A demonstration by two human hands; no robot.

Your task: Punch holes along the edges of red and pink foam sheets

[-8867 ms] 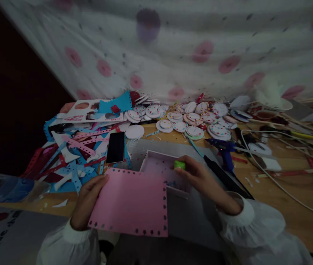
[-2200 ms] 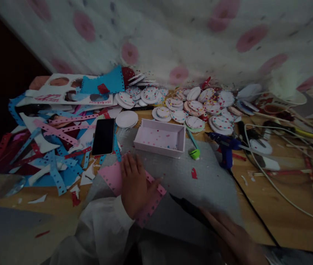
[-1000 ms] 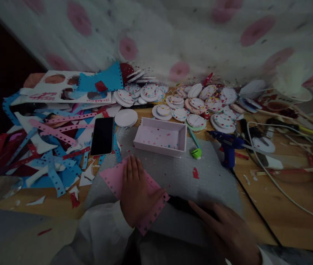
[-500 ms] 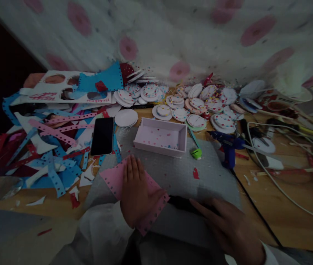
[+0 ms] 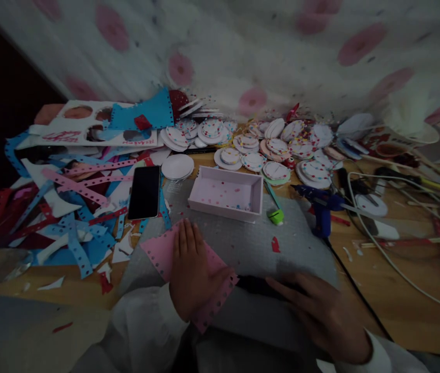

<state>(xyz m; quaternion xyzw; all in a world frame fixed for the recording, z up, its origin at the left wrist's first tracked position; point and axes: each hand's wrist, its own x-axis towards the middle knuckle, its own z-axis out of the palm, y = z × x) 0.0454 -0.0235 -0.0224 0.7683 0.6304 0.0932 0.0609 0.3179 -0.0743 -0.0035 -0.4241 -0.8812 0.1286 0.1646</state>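
A pink sheet of paper [image 5: 161,251] with rows of small punched holes along its edges lies on the grey mat [image 5: 301,248]. My left hand [image 5: 191,269] presses flat on it, fingers stretched out and thumb toward the right corner. At that corner is the tip of a black hand tool, seemingly a hole punch [image 5: 257,285]. My right hand [image 5: 321,316] is wrapped round its handle, with the forefinger laid along it. Dim light hides the tool's jaws and most of my right fingers.
Beyond the paper stands a small open pink box [image 5: 225,212]. Left of it lie a phone [image 5: 144,191] and punched paper scraps [image 5: 74,243]. To the right are a green tape measure [image 5: 275,216] and a blue glue gun [image 5: 323,207] with its cord. Decorated discs [image 5: 278,170] line the back.
My right hand shifts very slightly around the tool's handle. My left hand and the pink paper stay in place.
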